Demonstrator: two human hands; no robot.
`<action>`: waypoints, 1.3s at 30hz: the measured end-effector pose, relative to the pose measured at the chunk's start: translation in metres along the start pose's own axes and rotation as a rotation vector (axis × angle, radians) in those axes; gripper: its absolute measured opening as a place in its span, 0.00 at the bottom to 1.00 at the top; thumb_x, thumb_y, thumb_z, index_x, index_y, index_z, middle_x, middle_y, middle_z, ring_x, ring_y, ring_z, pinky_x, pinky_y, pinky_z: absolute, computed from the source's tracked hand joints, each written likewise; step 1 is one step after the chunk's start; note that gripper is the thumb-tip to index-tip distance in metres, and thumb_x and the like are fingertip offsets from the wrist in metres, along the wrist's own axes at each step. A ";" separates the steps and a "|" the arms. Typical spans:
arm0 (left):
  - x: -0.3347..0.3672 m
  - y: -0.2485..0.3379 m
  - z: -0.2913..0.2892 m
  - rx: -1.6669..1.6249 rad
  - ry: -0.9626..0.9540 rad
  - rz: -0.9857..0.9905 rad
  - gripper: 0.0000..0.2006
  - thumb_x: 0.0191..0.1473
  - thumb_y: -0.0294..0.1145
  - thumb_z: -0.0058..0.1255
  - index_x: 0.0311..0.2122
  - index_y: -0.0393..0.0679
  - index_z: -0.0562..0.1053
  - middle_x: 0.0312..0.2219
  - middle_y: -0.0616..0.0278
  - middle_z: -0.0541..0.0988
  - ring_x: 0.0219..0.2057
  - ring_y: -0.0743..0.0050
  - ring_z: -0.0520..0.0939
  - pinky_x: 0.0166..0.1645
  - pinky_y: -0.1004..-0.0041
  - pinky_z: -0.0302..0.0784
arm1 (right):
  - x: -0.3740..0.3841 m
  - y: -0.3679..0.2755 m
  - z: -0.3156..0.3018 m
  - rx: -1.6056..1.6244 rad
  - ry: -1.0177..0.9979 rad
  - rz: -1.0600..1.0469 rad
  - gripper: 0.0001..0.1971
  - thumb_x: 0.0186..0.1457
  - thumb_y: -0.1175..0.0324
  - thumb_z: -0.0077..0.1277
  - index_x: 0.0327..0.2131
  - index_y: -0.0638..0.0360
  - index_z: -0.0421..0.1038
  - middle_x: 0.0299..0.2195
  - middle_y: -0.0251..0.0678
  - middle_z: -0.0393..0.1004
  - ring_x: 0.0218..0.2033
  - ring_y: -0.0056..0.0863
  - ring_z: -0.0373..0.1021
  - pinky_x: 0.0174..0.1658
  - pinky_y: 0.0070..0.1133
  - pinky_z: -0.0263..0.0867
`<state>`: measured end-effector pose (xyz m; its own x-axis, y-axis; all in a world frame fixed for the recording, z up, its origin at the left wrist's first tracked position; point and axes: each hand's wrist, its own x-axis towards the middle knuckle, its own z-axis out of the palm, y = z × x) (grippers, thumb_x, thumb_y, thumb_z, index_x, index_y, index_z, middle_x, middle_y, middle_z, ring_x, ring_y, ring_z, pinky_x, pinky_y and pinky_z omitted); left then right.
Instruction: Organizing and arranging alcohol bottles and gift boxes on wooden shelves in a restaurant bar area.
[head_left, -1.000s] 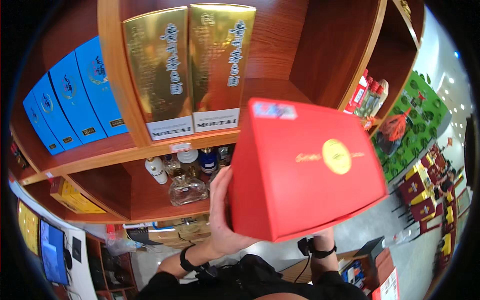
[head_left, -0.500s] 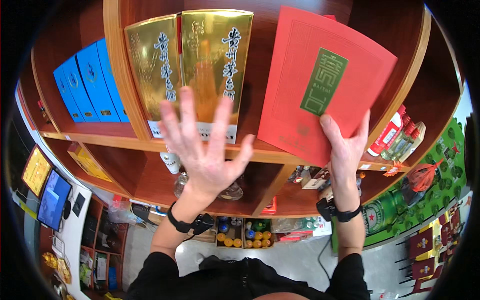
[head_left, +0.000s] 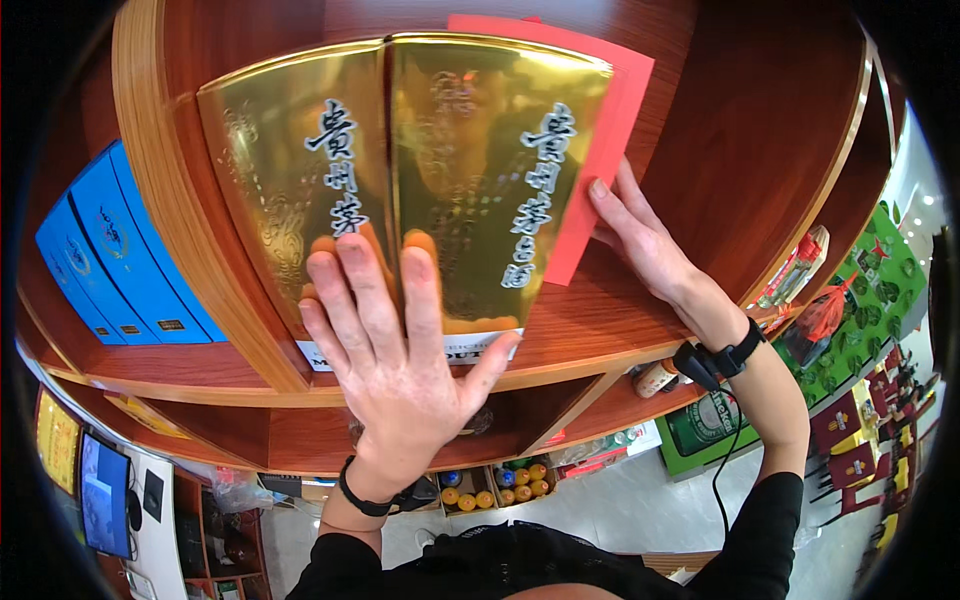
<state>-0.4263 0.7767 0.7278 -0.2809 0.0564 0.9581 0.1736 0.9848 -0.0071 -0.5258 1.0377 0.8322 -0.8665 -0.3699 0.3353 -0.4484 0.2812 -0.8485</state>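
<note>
Red box [head_left: 620, 120] shifted behind obstructing gold boxes [head_left: 450, 190], right hand [head_left: 645, 240] holding it, left hand [head_left: 395, 365] wide, blue boxes [head_left: 122, 250] leftward

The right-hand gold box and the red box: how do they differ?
The right-hand gold box is shiny and mirror-like; the red box looks duller.
The gold box stands in front, most of its face showing; the red box is behind it, mostly hidden.
The left hand spreads before the gold boxes, while the right hand is at the red box's right edge.
Both are in the same shelf compartment.
</note>
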 end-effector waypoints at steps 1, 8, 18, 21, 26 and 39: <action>-0.001 -0.004 0.003 -0.024 0.005 0.006 0.54 0.62 0.73 0.48 0.77 0.38 0.53 0.76 0.31 0.47 0.77 0.25 0.46 0.77 0.36 0.38 | 0.010 0.002 0.008 0.076 -0.063 -0.021 0.46 0.74 0.40 0.43 0.80 0.45 0.28 0.79 0.43 0.42 0.79 0.39 0.43 0.78 0.41 0.47; -0.011 -0.020 0.005 -0.121 -0.002 0.004 0.51 0.63 0.70 0.51 0.76 0.37 0.55 0.75 0.29 0.52 0.76 0.20 0.51 0.75 0.31 0.44 | 0.038 -0.015 0.087 0.597 -0.224 0.012 0.42 0.72 0.32 0.34 0.70 0.60 0.62 0.67 0.42 0.70 0.67 0.38 0.68 0.69 0.41 0.66; 0.007 -0.010 -0.050 -0.204 -0.252 0.023 0.51 0.58 0.49 0.64 0.76 0.32 0.52 0.75 0.25 0.44 0.77 0.18 0.43 0.75 0.28 0.38 | 0.044 -0.010 0.114 0.817 -0.318 0.008 0.39 0.76 0.38 0.22 0.70 0.63 0.62 0.65 0.52 0.71 0.62 0.42 0.75 0.65 0.37 0.74; 0.013 -0.001 -0.059 -0.145 -0.334 -0.017 0.55 0.59 0.46 0.63 0.76 0.25 0.41 0.76 0.24 0.36 0.77 0.19 0.35 0.76 0.30 0.34 | 0.038 -0.033 0.131 0.874 -0.194 -0.036 0.44 0.74 0.32 0.20 0.72 0.61 0.59 0.66 0.51 0.70 0.61 0.41 0.75 0.67 0.37 0.71; 0.017 0.016 -0.076 -0.035 -0.326 0.037 0.52 0.63 0.41 0.59 0.77 0.28 0.39 0.77 0.28 0.36 0.78 0.24 0.36 0.78 0.36 0.36 | 0.012 -0.044 0.102 0.722 -0.088 -0.063 0.37 0.77 0.37 0.27 0.67 0.60 0.65 0.61 0.44 0.76 0.61 0.35 0.74 0.66 0.39 0.70; -0.214 0.033 -0.124 -0.208 -0.224 0.085 0.18 0.55 0.17 0.54 0.52 0.37 0.78 0.57 0.40 0.79 0.54 0.39 0.84 0.59 0.54 0.81 | -0.250 0.091 0.069 -0.173 -0.079 -1.039 0.16 0.61 0.66 0.56 0.51 0.59 0.81 0.41 0.39 0.83 0.42 0.38 0.81 0.49 0.31 0.76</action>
<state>-0.2433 0.7767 0.5582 -0.4538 0.1943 0.8697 0.3880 0.9216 -0.0034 -0.3351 1.0951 0.6429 -0.0252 -0.5561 0.8307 -0.9923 -0.0866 -0.0880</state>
